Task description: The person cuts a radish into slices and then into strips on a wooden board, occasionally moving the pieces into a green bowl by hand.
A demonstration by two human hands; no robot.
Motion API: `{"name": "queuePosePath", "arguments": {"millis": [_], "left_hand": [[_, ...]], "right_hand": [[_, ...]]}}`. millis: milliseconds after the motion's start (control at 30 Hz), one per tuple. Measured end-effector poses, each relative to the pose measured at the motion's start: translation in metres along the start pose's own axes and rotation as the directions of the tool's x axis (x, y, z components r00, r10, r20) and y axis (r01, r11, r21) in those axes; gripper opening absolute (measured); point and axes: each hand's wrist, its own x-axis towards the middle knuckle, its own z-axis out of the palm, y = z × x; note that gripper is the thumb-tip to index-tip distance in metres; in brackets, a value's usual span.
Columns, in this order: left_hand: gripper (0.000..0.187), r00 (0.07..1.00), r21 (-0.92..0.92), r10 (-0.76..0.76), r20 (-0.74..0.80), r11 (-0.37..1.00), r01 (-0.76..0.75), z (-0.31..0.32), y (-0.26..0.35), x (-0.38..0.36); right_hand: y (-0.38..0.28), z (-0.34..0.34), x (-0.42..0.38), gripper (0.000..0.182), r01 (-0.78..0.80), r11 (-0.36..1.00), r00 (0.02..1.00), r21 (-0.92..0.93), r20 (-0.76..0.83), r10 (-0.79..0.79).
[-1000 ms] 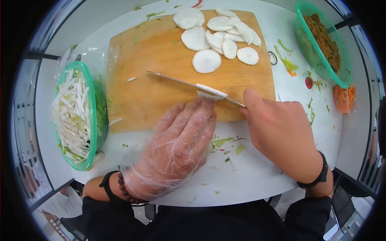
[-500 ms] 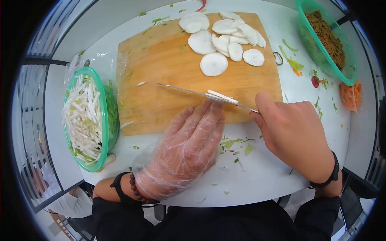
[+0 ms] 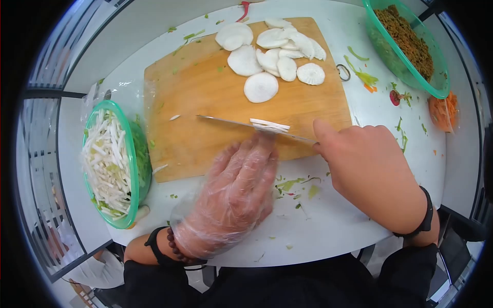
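The left hand (image 3: 233, 192), covered by a thin clear plastic glove, is laid palm down with its fingers close together, their tips at the near side of the narrow white vegetable strips (image 3: 269, 124); whether anything is pinched beneath the fingertips cannot be told, as the blade and glove hide it. The bare right hand (image 3: 362, 159) is closed around the handle end of the long thin metal knife (image 3: 221, 120), whose blade is angled across the strips, with its tip pointed toward the left of the board. The two hands are held apart, joined only by the work between them. The strips lie near the close edge of the rectangular light-brown wooden cutting board (image 3: 205, 97), while thin round white vegetable slices (image 3: 261, 87) are spread and overlapped toward its far side. To the left, a green plastic bowl (image 3: 136, 169) is heaped with pale shreds (image 3: 108, 159). The strips are judged to be light, crisp and moist, likely slippery under plastic and easily snapped if bent; they are best steadied from above with curled fingertips, kept back from the edge. The knife looks rigid and fairly light, and is best held by the handle, well clear of the blade.
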Motion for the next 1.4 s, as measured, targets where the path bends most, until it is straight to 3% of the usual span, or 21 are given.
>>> {"name": "queuePosePath", "arguments": {"millis": [67, 100, 200, 300, 400, 533, 600, 733, 767, 867, 933, 967, 1067, 1100, 1200, 1233, 1333, 1367, 1400], "left_hand": [[0.066, 1.0, 0.002, -0.001, -0.006, 1.0, 0.001, 0.0, 0.001, 0.0], [0.066, 1.0, 0.004, 0.005, -0.009, 1.0, -0.005, -0.001, 0.001, 0.0], [0.066, 1.0, 0.02, 0.01, -0.012, 1.0, -0.01, -0.001, 0.002, 0.001], [0.056, 1.0, 0.042, -0.002, -0.009, 0.999, 0.003, -0.004, 0.004, 0.001], [0.071, 1.0, 0.026, 0.017, -0.01, 1.0, -0.017, -0.003, 0.002, -0.001], [0.07, 1.0, 0.036, 0.015, -0.015, 0.999, -0.014, 0.0, 0.003, -0.002], [0.072, 1.0, 0.041, 0.013, -0.01, 0.999, -0.013, -0.001, 0.003, -0.002], [0.064, 0.999, 0.012, 0.025, -0.037, 1.0, -0.025, -0.012, 0.006, -0.002], [0.06, 0.998, -0.011, 0.033, -0.053, 0.999, -0.033, -0.018, 0.008, -0.004], [0.042, 0.986, -0.06, 0.041, -0.159, 0.997, -0.051, -0.037, 0.015, -0.001], [0.039, 0.98, -0.05, 0.068, -0.185, 0.996, -0.078, -0.054, 0.014, -0.001], [0.031, 0.94, -0.011, 0.072, -0.334, 0.997, -0.08, -0.057, 0.017, 0.005], [0.027, 0.934, 0.007, -0.077, -0.348, 0.996, 0.085, -0.069, 0.019, 0.021], [0.022, 0.943, 0.023, -0.104, -0.316, 0.993, 0.118, -0.064, 0.015, 0.031], [0.017, 0.977, 0.133, -0.073, -0.201, 0.986, 0.101, -0.044, 0.003, 0.051], [0.016, 0.98, 0.16, -0.052, -0.194, 0.983, 0.084, -0.038, 0.0, 0.057], [0.012, 0.988, 0.234, -0.025, -0.152, 0.97, 0.061, -0.026, -0.01, 0.073], [0.011, 0.99, 0.255, -0.044, -0.132, 0.964, 0.077, -0.024, -0.013, 0.076], [0.01, 0.991, 0.277, -0.063, -0.114, 0.957, 0.092, -0.023, -0.015, 0.078]], "right_hand": [[0.003, 0.005, 0.003, 0.015, 0.025, 0.999, 0.999, 0.04, -0.044, -0.023], [0.004, 0.013, 0.006, 0.016, 0.105, 0.993, 0.985, 0.056, -0.142, -0.096], [0.004, 0.011, 0.007, 0.016, 0.068, 0.997, 0.993, 0.034, -0.096, -0.064], [0.016, 0.011, 0.0, 0.018, 0.091, 0.996, 0.985, 0.008, -0.148, -0.089], [0.021, 0.005, 0.002, 0.021, 0.147, 0.984, 0.963, -0.096, -0.212, -0.164], [0.022, -0.004, 0.004, 0.022, 0.033, 0.984, 0.964, -0.173, -0.255, -0.077], [0.032, 0.0, 0.008, 0.019, 0.066, 0.983, 0.931, -0.17, -0.344, -0.122], [0.047, 0.003, 0.014, 0.017, 0.121, 0.976, 0.883, -0.182, -0.43, -0.19], [0.048, -0.001, 0.012, 0.025, 0.125, 0.974, 0.871, -0.186, -0.449, -0.198], [0.052, -0.012, 0.01, 0.014, 0.166, 0.968, 0.861, -0.19, -0.45, -0.236], [0.059, -0.012, 0.011, 0.012, 0.141, 0.983, 0.841, -0.116, -0.51, -0.181], [0.063, -0.012, 0.012, 0.011, 0.132, 0.988, 0.83, -0.076, -0.537, -0.152], [0.073, -0.031, 0.006, 0.008, 0.015, 0.999, 0.82, 0.047, -0.572, 0.014], [0.084, -0.026, 0.01, 0.014, 0.058, 0.998, 0.698, 0.015, -0.715, -0.03], [0.091, -0.045, 0.004, 0.017, 0.015, 0.988, 0.688, 0.151, -0.719, 0.099], [0.079, -0.06, -0.004, 0.02, -0.061, 0.954, 0.761, 0.294, -0.604, 0.235], [0.081, -0.067, -0.01, 0.021, 0.052, 0.962, 0.727, 0.268, -0.671, 0.148], [0.077, -0.072, -0.016, 0.021, 0.01, 0.902, 0.772, 0.432, -0.577, 0.267], [0.078, -0.072, -0.017, 0.021, 0.021, 0.909, 0.765, 0.416, -0.591, 0.253]]}}
